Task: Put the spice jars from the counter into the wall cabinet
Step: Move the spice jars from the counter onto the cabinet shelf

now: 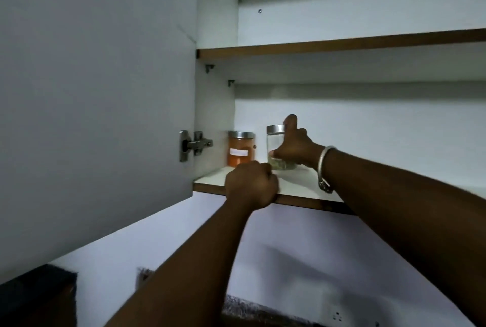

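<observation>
Upright — lid up — clear jar stands on shelf, right hand gripping.

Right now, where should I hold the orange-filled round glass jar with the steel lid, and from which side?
Probably around the straight body of the orange-filled glass jar, below its lid, from the front. It stands upright, the white cabinet wall close on its left, the right hand holding a clear glass jar on its right.

Place: a home kitchen.
Storage: white wall cabinet with brown-edged shelves and a hinged door.
Contents: lidded spice jars inside.
Below: speckled stone tabletop.
</observation>
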